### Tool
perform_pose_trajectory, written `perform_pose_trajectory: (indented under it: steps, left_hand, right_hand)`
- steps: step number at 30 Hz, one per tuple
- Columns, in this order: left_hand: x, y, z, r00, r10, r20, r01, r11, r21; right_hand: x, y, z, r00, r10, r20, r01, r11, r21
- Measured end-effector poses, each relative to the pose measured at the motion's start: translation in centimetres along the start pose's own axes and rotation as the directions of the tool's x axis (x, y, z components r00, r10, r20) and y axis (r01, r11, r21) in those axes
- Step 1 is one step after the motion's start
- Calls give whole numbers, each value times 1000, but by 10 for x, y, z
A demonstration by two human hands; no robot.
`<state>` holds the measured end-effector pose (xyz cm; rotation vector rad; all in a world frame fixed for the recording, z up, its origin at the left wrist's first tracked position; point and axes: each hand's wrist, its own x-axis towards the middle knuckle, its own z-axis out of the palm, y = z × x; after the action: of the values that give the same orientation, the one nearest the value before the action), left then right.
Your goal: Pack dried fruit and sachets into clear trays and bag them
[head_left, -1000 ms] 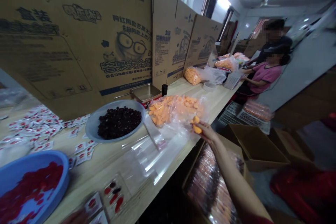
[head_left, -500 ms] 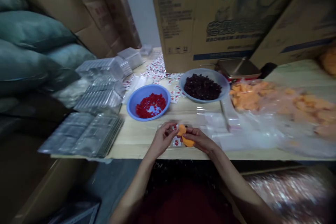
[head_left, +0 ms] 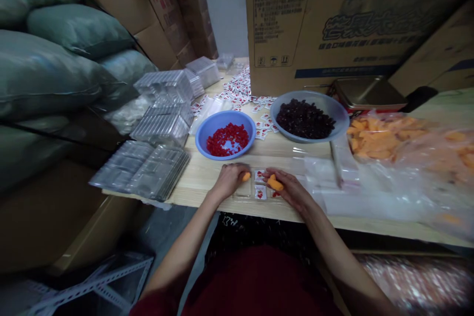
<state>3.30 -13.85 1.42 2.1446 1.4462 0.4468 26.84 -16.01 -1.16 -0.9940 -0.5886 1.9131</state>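
Observation:
In front of me on the table lies a clear plastic tray (head_left: 243, 190) with compartments. Small white packets with red print (head_left: 260, 192) sit in its middle, and red bits (head_left: 276, 194) show at its right side. My left hand (head_left: 231, 178) is over the left compartments, its fingers closed on an orange piece (head_left: 246, 177) that looks like dried fruit. My right hand (head_left: 291, 188) holds more soft orange pieces (head_left: 274, 183) above the right compartments. The fingers partly hide the tray's corners.
Beyond the tray stand a blue bowl of red bits (head_left: 200, 144) and a bowl of dark dried fruit (head_left: 342, 128). Bagged orange pieces (head_left: 385, 136) lie right, by plastic bags (head_left: 322, 173). Clear trays (head_left: 159, 126) are stacked left. Loose packets (head_left: 239, 86) and a carton (head_left: 285, 19) stand behind.
My hands have moved apart: the left went to the tray's left side with an orange piece, the right stays at the right with the others. The view has shifted slightly.

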Motion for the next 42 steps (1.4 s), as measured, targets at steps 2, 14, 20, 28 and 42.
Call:
perform_pose_trajectory:
  steps: [2, 14, 20, 28, 42]
  left_hand:
    - [6, -1, 6, 998, 1, 61, -6, 997, 78]
    - [-34, 43, 6, 997, -49, -67, 19, 916, -400]
    - [-53, 4, 24, 876, -431, -216, 264, 804, -533]
    - [-50, 11, 48, 901, -222, -372, 264, 962, 67]
    - [-39, 48, 45, 912, 350, -213, -297, 923, 246]
  right_hand:
    - [-6, 1, 1, 1000, -17, 16, 17, 1000, -6]
    - [4, 9, 30, 953, 77, 294, -28, 985, -168]
    - [25, 26, 36, 944, -202, 261, 306, 831, -464]
    - [28, 40, 38, 815, -344, 467, 574, 359, -736]
    - [-19, -2, 57, 993, -74, 96, 72, 997, 26]
